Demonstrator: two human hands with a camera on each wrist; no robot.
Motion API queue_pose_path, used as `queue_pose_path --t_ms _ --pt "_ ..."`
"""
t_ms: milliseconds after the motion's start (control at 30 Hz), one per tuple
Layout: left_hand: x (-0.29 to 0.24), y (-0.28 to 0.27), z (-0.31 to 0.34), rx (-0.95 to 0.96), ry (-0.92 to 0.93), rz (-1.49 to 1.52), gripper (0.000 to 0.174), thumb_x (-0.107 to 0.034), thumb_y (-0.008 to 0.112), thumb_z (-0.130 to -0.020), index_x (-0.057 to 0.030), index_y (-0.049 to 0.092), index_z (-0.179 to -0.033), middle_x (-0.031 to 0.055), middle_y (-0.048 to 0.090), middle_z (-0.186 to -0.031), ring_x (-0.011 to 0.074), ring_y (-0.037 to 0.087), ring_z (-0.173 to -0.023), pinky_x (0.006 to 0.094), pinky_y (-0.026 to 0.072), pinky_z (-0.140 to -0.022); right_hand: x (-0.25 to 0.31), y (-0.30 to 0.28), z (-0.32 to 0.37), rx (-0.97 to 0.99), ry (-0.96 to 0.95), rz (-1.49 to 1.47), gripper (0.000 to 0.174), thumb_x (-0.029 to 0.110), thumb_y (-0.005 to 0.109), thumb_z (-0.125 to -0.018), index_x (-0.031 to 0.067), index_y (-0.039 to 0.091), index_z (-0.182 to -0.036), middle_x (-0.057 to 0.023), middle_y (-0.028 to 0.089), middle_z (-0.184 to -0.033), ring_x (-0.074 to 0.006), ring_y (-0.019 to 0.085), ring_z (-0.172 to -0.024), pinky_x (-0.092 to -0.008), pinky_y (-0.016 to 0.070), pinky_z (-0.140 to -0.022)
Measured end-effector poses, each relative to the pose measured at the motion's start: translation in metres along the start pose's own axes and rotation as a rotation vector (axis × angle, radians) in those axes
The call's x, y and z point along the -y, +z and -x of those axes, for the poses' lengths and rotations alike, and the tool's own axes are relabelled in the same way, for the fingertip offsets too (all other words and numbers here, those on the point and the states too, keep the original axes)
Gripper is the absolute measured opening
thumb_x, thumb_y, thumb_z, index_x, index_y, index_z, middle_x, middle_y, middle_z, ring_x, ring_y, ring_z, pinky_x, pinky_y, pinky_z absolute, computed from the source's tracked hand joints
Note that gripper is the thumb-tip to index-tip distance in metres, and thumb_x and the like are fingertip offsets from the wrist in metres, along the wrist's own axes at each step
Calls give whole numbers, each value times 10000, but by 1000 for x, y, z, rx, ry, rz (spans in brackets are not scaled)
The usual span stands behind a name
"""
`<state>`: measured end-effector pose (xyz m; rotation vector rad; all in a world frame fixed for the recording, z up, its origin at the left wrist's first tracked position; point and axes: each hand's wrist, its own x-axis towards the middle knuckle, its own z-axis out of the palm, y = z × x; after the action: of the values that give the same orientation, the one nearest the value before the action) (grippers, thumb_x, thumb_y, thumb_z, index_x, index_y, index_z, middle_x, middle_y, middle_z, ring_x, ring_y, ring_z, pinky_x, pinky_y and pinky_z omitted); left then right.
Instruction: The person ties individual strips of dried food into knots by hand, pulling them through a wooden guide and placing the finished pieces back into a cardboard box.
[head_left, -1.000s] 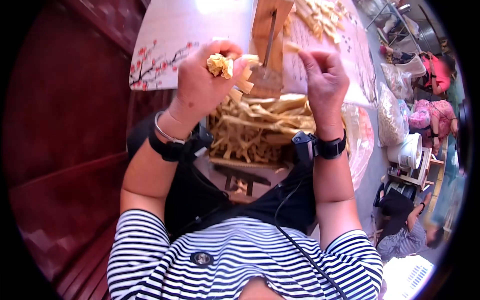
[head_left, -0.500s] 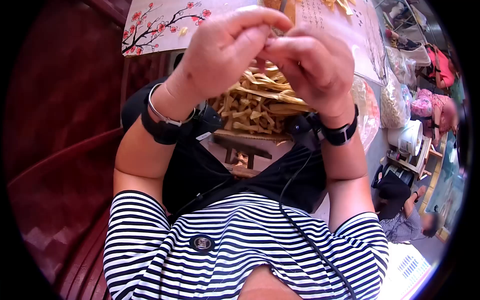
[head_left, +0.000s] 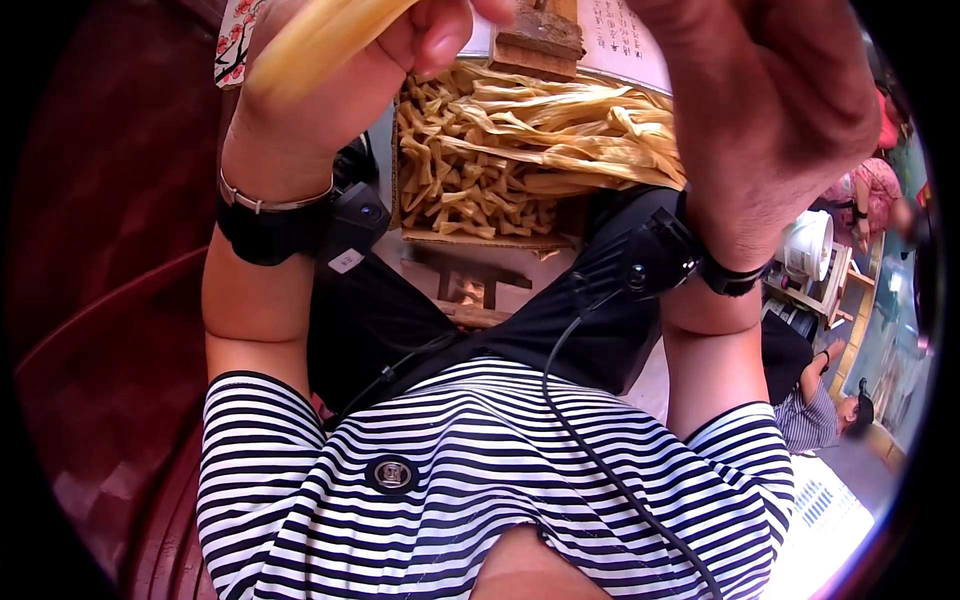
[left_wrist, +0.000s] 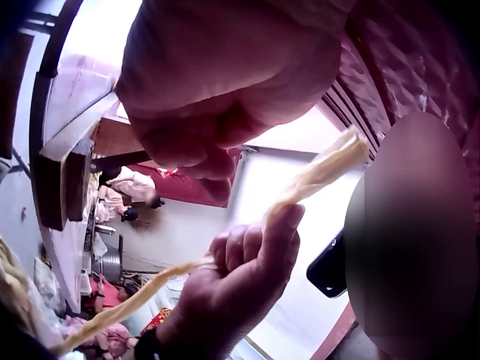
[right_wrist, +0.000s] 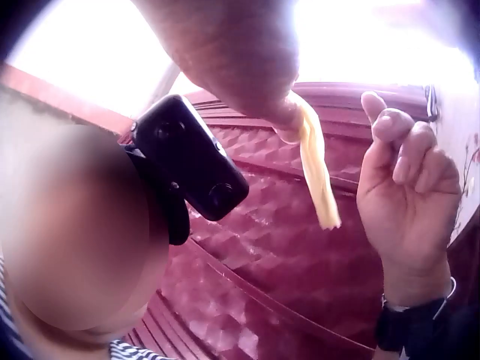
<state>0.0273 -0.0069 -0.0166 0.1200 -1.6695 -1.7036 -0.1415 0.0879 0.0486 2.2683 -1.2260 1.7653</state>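
A long, pale yellow, husk-like strip (left_wrist: 330, 172) is gripped by my right hand (left_wrist: 240, 274), as the left wrist view shows. Its flat end sticks up past the thumb, while a narrow tail trails from the fist to the lower left. In the head view, the strip (head_left: 325, 40) passes blurred in front of my left hand (head_left: 310, 110). The right wrist view shows that left hand (right_wrist: 409, 180) apart from the strip, its fingers loosely bent around nothing. A cardboard box (head_left: 480, 239) of similar yellow strips (head_left: 540, 130) sits below both hands.
Behind the box stands a wooden block (head_left: 535, 50) at the table's (head_left: 625, 45) edge. Dark red quilted panelling (head_left: 110, 200) fills the left side. At the right are a white bucket (head_left: 808, 245), a low wooden stand (head_left: 832, 290) and other people.
Both hands came together over the box, then parted and rose closer to the head camera. The yellow bundle seen earlier in the left hand is gone from it; the right hand now holds a long strip.
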Motion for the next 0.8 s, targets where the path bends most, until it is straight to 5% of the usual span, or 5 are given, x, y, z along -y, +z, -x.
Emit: queue_pose_path --t_ms 33,100,467,600,800 --pt "5 -7 5 13 12 -284 348 -229 395 -1007 22 602 -1130 66 580 -760 79 501 -588 206 374 -514 -4 8 -5 15 -109 -50 99 33 730 -805 1 647 -849 -43 625 -698 -99 562 -598 -224 422 -523" --pt "9 -5 5 76 -308 666 355 -220 387 -1008 41 561 -1175 99 609 -790 105 519 -559 213 406 -516 -10 9 -1 97 -211 43 115 19 740 -778 7 652 -850 -65 623 -701 -136 569 -579 -242 424 -512" --pt "5 55 2 132 -786 359 188 -71 529 -925 -12 664 -1042 -28 593 -686 31 469 -517 170 395 -491 -1 -28 55 134 334 4 144 97 788 -730 49 653 -735 -48 575 -578 -152 557 -492 -250 396 -449" --pt "-18 80 8 696 -189 70 216 -224 691 -872 -70 709 -1023 21 705 -847 156 662 -685 266 521 -662 -4 -31 60 120 382 -129 202 137 746 -795 27 633 -669 -60 536 -529 -167 503 -446 -288 363 -429" --pt "-12 56 2 178 334 -806 313 -129 777 -709 -60 712 -1007 65 613 -721 189 593 -574 266 444 -493 0 -17 67 273 1250 -810 217 225 625 -911 22 676 -854 23 574 -636 -14 459 -540 -186 345 -455"
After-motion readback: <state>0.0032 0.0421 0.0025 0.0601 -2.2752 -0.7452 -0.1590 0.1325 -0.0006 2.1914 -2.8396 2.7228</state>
